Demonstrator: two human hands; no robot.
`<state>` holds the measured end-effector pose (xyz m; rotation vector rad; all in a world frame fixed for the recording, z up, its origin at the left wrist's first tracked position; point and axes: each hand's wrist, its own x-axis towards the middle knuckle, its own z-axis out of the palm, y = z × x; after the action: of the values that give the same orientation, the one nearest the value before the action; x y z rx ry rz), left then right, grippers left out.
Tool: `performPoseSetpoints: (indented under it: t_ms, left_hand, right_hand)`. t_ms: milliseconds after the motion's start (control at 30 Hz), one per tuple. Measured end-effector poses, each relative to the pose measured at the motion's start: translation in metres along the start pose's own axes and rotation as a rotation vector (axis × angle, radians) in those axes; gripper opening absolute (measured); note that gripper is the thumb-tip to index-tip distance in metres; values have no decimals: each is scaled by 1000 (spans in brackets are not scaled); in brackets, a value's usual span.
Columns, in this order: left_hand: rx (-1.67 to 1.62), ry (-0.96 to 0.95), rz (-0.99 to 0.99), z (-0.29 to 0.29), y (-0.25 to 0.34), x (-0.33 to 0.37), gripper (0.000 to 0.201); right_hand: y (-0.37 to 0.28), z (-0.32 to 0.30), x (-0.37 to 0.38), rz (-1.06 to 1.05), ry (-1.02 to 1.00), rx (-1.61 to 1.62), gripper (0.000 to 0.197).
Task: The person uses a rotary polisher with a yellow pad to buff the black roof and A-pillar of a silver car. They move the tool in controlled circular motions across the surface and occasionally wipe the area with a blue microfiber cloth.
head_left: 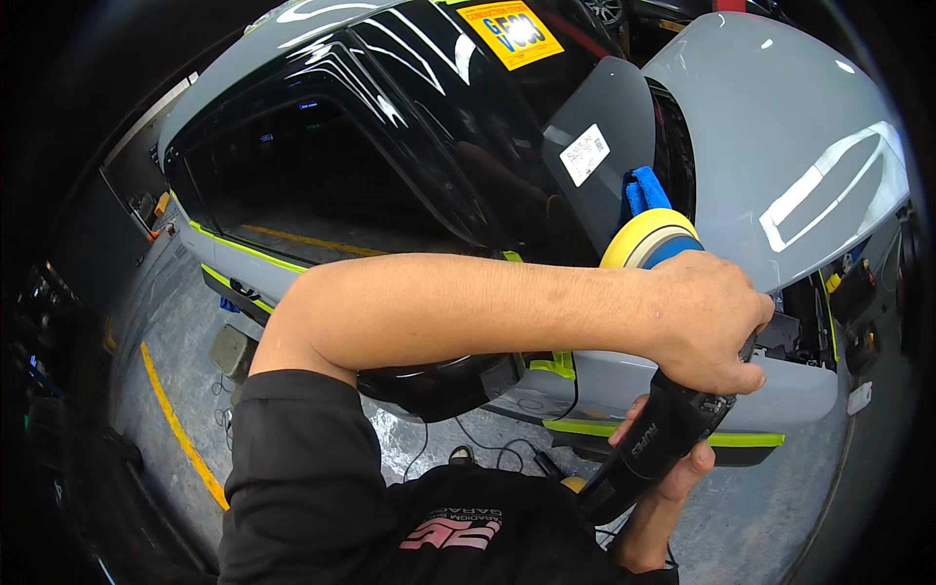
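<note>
Both of my hands hold a black polisher (639, 444) with a round yellow foam pad (629, 239), raised in front of my chest beside the grey car. Reaching across from the left, my left hand (707, 322) wraps over the tool's head just behind the pad. My right hand (681, 478) grips the body from below, its fingers and thumb showing on either side. The pad faces up and away, near the base of the windshield. Next to it a folded blue cloth (644, 192) lies against the car. Whether pad and cloth touch, I cannot tell.
The car's grey hood (726, 127) is at the right, its dark side window (322, 185) at the left. Bright green tape (682, 439) lines the lower trim. Black cords (497, 448) run over the floor. A greenish-grey box (234, 351) stands at left.
</note>
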<state>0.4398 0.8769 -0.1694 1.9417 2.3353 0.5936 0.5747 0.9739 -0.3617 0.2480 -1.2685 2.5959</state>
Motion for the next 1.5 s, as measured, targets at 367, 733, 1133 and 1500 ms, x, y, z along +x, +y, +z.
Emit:
performPoseSetpoints:
  t_ms: [367, 733, 1133, 1500]
  left_hand:
    - [-70, 211, 4, -4, -29, -31, 50]
    - [-93, 334, -159, -65, -70, -43, 60]
    - [333, 673, 336, -18, -56, -63, 41]
    - [405, 646, 461, -15, -64, -74, 46]
  right_hand:
    - [5, 37, 15, 36, -33, -197, 96]
    - [14, 43, 23, 234, -278, 34, 98]
    - [3, 67, 26, 83, -50, 0, 79]
    - [-16, 100, 54, 78, 35, -115, 75]
